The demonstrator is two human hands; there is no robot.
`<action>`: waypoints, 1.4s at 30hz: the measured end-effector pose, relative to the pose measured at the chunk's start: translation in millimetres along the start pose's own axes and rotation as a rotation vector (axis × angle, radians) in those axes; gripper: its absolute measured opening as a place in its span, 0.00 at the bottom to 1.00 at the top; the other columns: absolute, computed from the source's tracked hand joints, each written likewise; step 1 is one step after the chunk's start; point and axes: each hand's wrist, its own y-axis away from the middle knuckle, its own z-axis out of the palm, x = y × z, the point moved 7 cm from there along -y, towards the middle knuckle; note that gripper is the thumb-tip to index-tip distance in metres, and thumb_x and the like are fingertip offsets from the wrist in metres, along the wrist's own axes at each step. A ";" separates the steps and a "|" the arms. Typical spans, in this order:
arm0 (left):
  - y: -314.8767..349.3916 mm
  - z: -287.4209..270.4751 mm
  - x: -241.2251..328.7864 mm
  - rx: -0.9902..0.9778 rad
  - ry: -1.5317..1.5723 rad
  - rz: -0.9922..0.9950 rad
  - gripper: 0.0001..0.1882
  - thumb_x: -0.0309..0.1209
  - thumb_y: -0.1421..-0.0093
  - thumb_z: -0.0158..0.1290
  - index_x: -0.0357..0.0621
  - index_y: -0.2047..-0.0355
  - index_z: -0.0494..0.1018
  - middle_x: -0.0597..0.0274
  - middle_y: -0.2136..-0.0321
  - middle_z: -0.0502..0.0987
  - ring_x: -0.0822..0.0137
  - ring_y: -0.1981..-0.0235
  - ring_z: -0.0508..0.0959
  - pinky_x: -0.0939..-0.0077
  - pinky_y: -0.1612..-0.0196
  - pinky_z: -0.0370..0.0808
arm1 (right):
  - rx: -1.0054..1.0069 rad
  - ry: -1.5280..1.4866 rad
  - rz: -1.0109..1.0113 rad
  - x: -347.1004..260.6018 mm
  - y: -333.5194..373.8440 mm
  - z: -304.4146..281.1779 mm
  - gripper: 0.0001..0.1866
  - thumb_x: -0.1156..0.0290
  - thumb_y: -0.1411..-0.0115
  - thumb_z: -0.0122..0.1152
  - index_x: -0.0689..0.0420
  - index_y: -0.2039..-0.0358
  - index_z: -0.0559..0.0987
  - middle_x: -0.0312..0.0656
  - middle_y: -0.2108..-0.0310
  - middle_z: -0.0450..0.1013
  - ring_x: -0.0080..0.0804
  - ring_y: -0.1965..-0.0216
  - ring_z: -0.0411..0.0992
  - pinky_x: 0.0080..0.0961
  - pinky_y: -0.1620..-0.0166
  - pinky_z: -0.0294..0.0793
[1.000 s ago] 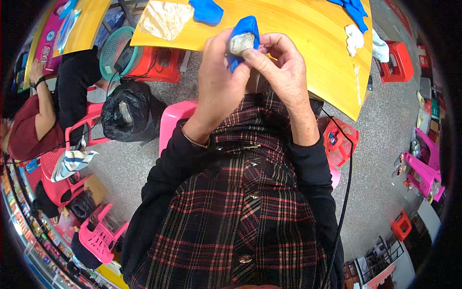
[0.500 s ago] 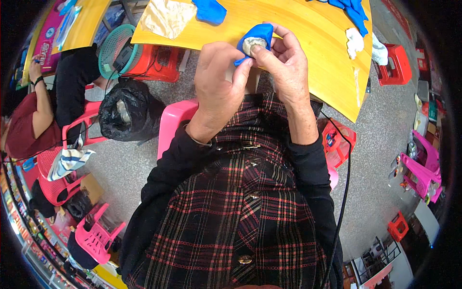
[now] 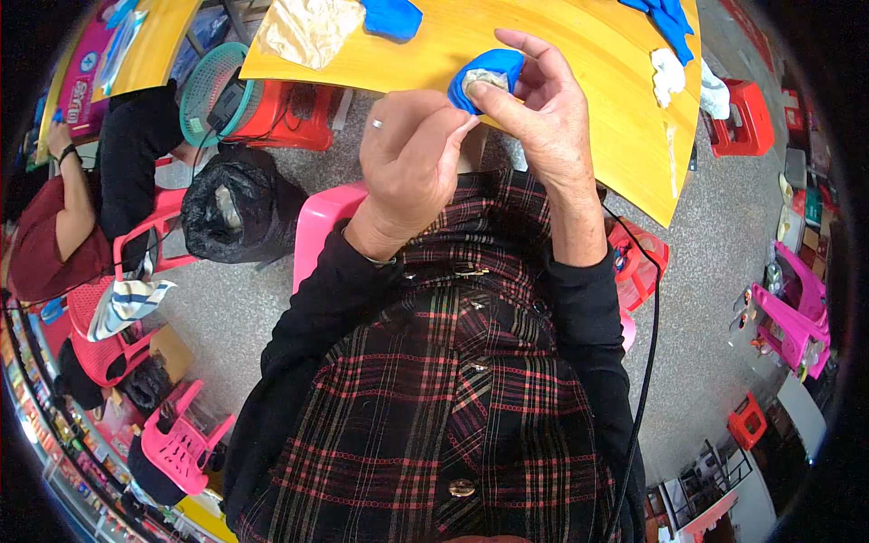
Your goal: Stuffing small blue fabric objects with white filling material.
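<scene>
A small blue cloth pouch (image 3: 489,65) with whitish stuffing (image 3: 487,80) showing in its opening is held just over the front edge of the yellow table. My right hand (image 3: 554,127) grips it, the thumb pressed onto the stuffing and the fingers behind the cloth. At the pouch's lower edge, my left hand (image 3: 405,163) is closed in a pinch, thumb and forefinger tips together. Whatever lies between those tips is too small to make out.
On the yellow table (image 3: 606,118) lie a cream cloth (image 3: 308,32), a blue cloth piece (image 3: 392,18), more blue cloth (image 3: 668,27) and white stuffing (image 3: 667,77). A black bag (image 3: 240,204) stands left on the floor. Someone in a dark red top (image 3: 50,231) sits further left.
My left fingertips have moved slightly right along the pouch's lower edge, and the blue corner between them no longer shows. The right hand has shifted a little right, its forefinger more raised.
</scene>
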 end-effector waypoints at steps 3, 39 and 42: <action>2.0 -1.4 -1.7 -0.008 -0.023 0.023 0.10 0.20 0.55 0.63 0.40 0.71 0.75 0.58 0.72 0.74 0.56 0.72 0.74 0.67 0.68 0.70 | 0.063 0.001 -0.003 -3.4 2.4 2.5 0.29 0.79 0.48 0.66 0.64 0.44 0.68 0.41 0.61 0.74 0.25 0.62 0.74 0.24 0.55 0.76; -18.7 11.0 -13.3 0.048 -0.009 -0.028 0.15 0.17 0.63 0.60 0.47 0.76 0.69 0.65 0.76 0.72 0.59 0.70 0.71 0.68 0.66 0.67 | -0.065 0.245 0.015 -17.6 6.9 -1.8 0.25 0.78 0.48 0.66 0.61 0.47 0.74 0.40 0.57 0.73 0.24 0.58 0.74 0.20 0.53 0.74; -16.7 11.9 -9.8 0.029 -0.014 -0.010 0.14 0.17 0.63 0.59 0.46 0.76 0.69 0.63 0.76 0.72 0.59 0.71 0.71 0.67 0.66 0.68 | -0.023 0.342 -0.142 -20.9 4.3 -7.6 0.21 0.71 0.51 0.69 0.58 0.54 0.78 0.39 0.64 0.77 0.23 0.64 0.76 0.21 0.60 0.77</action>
